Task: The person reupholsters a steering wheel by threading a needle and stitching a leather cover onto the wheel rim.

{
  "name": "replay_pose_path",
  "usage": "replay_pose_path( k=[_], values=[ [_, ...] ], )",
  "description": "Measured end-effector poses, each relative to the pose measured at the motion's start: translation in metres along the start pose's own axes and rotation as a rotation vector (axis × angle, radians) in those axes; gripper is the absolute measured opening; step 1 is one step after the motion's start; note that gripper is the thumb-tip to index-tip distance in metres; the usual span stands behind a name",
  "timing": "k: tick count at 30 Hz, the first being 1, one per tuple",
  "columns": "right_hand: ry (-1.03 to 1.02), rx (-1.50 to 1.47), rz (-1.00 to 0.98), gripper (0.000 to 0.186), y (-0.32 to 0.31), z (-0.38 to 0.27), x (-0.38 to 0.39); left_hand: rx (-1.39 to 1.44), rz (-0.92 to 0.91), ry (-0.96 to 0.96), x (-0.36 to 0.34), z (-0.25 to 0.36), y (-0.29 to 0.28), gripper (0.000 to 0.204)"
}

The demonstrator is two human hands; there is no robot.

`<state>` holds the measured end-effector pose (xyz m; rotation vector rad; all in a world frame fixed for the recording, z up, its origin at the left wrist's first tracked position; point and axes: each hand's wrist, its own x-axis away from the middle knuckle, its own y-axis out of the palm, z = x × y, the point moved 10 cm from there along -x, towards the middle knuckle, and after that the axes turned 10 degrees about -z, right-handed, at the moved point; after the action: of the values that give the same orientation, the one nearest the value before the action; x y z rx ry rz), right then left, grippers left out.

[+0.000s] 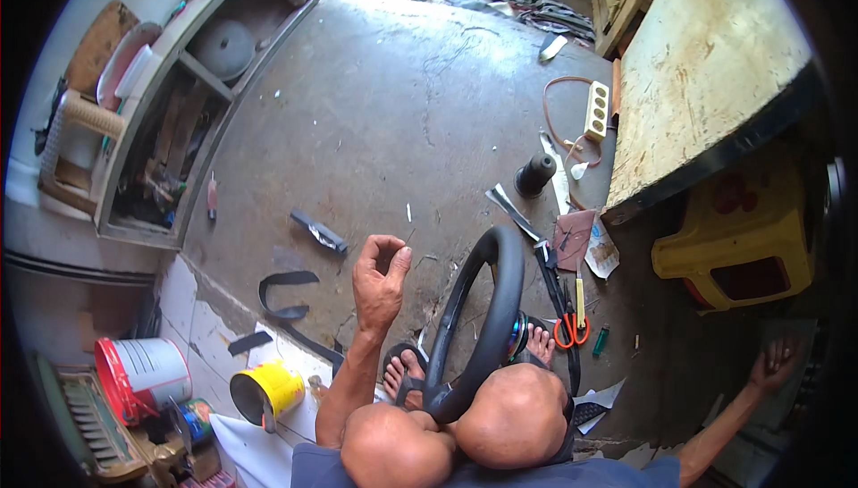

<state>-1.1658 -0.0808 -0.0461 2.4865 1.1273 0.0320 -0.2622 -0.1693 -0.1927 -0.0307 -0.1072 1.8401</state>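
My left hand [382,281] is raised over the floor, thumb and forefinger pinched on a thin needle-like piece [409,238]. A black steering wheel [499,300] stands tilted between my knees, with a shiny multicoloured part at its side. My right hand [774,361] reaches to the far right, fingers apart and slightly bent on a dim grey surface [795,385]; small items there are unclear. Orange-handled scissors [572,330], a yellow-handled tool [580,300], a brown leather piece [572,239] and a green lighter [601,341] lie right of the wheel.
A power strip [597,111] and black cylinder [536,175] are ahead right, beside a worn wooden board [697,59]. A yellow plastic body [733,265] is under it. Shelving [192,68] lines the left; a yellow can [281,381] and white bucket [152,372] are lower left.
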Motion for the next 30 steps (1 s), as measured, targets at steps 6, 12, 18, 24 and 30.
replay_pose_path(
  k=[6,12,18,24,30],
  values=[
    [0.002,0.145,-0.166,0.036,0.009,-0.004,0.03,-0.025,-0.31,-0.023,-0.034,0.031,0.096,0.01],
    [-0.059,0.752,-0.707,0.036,0.338,0.032,0.113,-0.063,-0.66,0.118,-0.049,0.126,0.178,0.008],
    [-0.134,0.708,-1.15,0.034,0.44,0.054,0.145,0.152,-0.959,0.051,-0.023,0.198,0.257,0.013],
    [-0.336,0.51,-1.376,0.047,0.535,0.07,0.201,0.405,-0.811,0.062,-0.036,0.199,0.215,0.012],
    [-0.487,0.578,-1.567,0.065,0.587,0.081,0.25,0.476,-0.629,0.256,-0.042,0.226,0.167,0.011]
  ],
)
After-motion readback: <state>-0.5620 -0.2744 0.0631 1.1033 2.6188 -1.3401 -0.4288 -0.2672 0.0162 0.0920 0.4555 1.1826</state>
